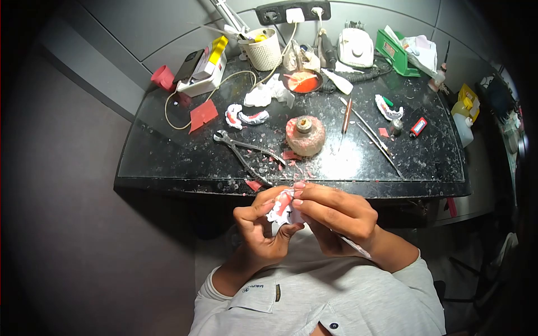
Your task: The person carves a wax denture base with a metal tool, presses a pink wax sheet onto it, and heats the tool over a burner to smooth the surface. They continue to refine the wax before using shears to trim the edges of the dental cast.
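Close to my body, in front of the desk's near edge, my left hand [259, 229] grips a white dental cast [278, 216] with pink wax on it. My right hand [342, 215] presses its fingertips against the cast's right side. A thin tool [356, 247] with a whitish end sticks out below my right hand, which is closed around it; its tip is hidden. Just beyond my hands, pliers [242, 152] lie with spread handles among pink wax scraps, beside a wax-spattered round burner [305, 136].
On the black desk [168, 154] are two small casts [246, 116], a pink wax sheet [203, 115], a pan of red wax [302, 82], slim tools [372, 137], another cast [389, 108] and a red lighter [418, 127]. A white basket [263, 53] stands behind.
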The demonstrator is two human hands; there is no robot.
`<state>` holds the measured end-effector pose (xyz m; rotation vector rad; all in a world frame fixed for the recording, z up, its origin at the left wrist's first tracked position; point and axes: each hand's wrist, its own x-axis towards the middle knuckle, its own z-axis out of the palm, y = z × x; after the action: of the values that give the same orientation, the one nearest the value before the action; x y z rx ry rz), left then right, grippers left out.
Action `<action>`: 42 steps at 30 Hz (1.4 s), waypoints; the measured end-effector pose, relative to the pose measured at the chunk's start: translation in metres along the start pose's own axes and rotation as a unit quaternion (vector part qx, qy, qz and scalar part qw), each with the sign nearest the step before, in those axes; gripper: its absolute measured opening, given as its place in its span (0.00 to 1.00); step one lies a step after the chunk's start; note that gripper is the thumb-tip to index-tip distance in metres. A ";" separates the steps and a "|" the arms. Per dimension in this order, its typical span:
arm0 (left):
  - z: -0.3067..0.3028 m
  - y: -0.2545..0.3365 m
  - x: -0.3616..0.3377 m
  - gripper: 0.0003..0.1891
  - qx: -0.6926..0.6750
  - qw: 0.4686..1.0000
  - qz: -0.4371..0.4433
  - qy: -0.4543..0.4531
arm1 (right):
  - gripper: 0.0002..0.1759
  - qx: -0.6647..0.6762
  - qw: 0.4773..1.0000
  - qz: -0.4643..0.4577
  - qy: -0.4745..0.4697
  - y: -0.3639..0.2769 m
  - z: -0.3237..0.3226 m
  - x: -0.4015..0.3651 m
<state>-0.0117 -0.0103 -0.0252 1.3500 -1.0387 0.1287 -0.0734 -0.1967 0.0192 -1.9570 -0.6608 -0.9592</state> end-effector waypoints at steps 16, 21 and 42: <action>-0.001 0.004 -0.003 0.30 -0.139 0.987 -0.081 0.015 | 0.11 0.011 0.991 0.101 0.088 0.006 -0.001 0.003; -0.001 0.005 0.000 0.31 -0.104 0.992 -0.070 0.006 | 0.11 0.098 0.994 0.053 0.019 0.005 -0.008 0.003; -0.002 0.010 0.004 0.31 -0.152 0.986 -0.069 -0.021 | 0.15 0.054 0.996 0.073 0.026 0.009 -0.007 0.005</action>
<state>-0.0147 -0.0080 -0.0151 1.1436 -0.9529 -0.1571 -0.0666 -0.2073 0.0214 -1.8516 -0.5220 -0.8642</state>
